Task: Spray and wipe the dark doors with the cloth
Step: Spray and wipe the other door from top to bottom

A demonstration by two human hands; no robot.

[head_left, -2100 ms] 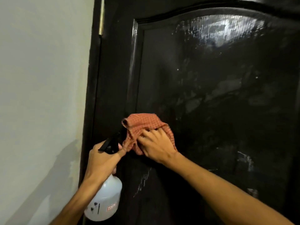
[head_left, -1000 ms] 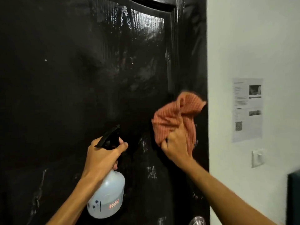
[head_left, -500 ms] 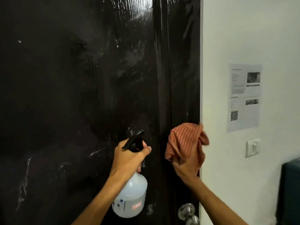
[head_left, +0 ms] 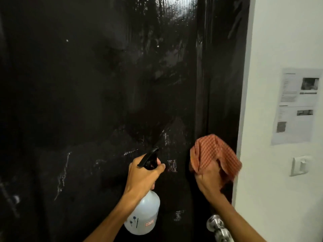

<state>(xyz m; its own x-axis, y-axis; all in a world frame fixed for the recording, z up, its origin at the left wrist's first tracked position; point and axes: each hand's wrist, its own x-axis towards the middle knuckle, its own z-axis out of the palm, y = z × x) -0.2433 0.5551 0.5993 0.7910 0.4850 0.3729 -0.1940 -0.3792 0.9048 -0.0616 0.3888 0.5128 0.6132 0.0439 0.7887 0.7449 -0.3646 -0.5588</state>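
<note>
**Inspector:** Door (head_left: pixel 104 84) fills the left and centre of the view, dark and glossy. Streaks and pale smears show low on the left, wet sheen runs across the upper middle, and small bright patches sit near the spray nozzle.

**Clerk:** And the hands, going across?

**Inspector:** Left hand (head_left: pixel 141 177) has its grip wrapped round the neck of the bottle (head_left: pixel 143 215), a finger over the black trigger, nozzle aimed at the door and close to it. I cannot tell whether the trigger is pressed. Right hand (head_left: pixel 209 180) has its grip bunched on the cloth (head_left: pixel 213 154), which is held up at the door's right stile, just above the knob (head_left: pixel 215 224). Whether the cloth touches the wood I cannot confirm; it is blurred.

**Clerk:** Beyond that?

**Inspector:** White wall (head_left: pixel 279 41) with a paper notice (head_left: pixel 297 105) and a switch (head_left: pixel 299 165) below it.

**Clerk:** Step in hand?

**Inspector:** In my judgement, wiping the right edge, with the spray kept ready beside it. The task looks partway through: the lower left is still marked.

**Clerk:** Next move?

**Inspector:** Likely firm, flat pressure of the cloth down the stile, working round the knob, then fresh spray on the streaked lower left before wiping there.
</note>
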